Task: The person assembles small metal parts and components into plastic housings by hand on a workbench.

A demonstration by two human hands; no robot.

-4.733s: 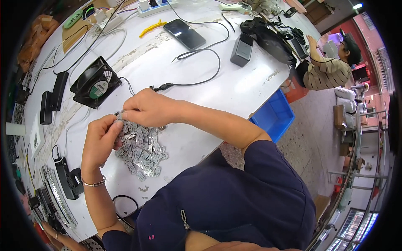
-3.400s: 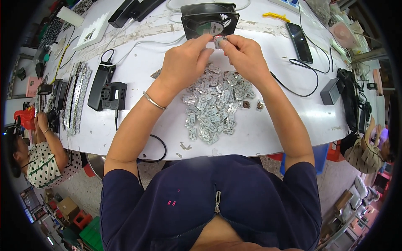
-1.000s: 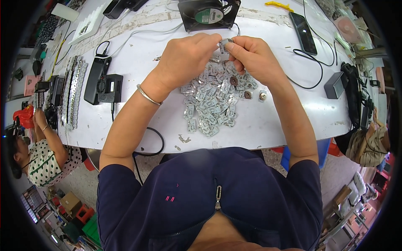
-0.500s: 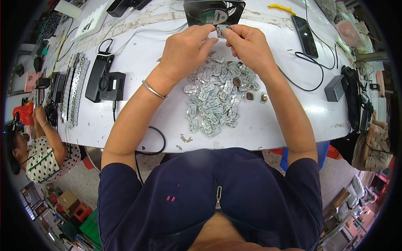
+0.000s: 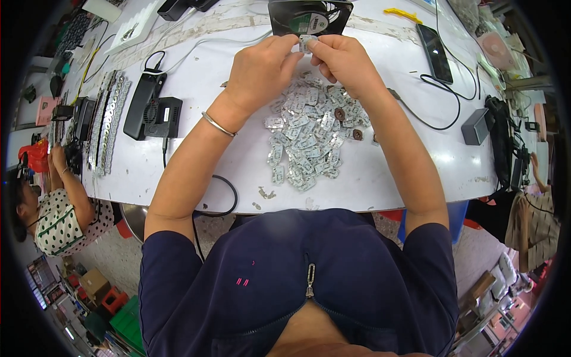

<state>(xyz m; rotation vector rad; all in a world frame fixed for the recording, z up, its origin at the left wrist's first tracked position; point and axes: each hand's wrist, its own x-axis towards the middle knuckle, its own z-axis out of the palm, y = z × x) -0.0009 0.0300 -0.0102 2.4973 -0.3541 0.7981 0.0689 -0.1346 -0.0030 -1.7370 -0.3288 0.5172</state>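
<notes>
A small flat grey-white plate with dark marks point(image 5: 307, 44) is held up in front of a black fan point(image 5: 309, 21) on the far side of the table. My right hand point(image 5: 347, 62) pinches its right edge between thumb and bent fingers. At its left edge are the curled fingers of my left hand point(image 5: 260, 70), whose grip is partly hidden. Nearer to me, between my forearms, lies a loose heap of similar small plates point(image 5: 306, 134). Two brown round pieces, one of them a ring point(image 5: 339, 114), rest on the heap's right side.
Left of my arm stand a black device point(image 5: 162, 117) with a cable and long strips of round parts point(image 5: 110, 128). To the right are a phone point(image 5: 435, 53), a looping black cable and a dark box point(image 5: 475, 126). A person in a dotted top point(image 5: 65, 223) works at far left.
My right hand has shifted slightly left with the plate, closer to my left fingers. The view has shifted a little. At far right, another person's arm has come into sight.
</notes>
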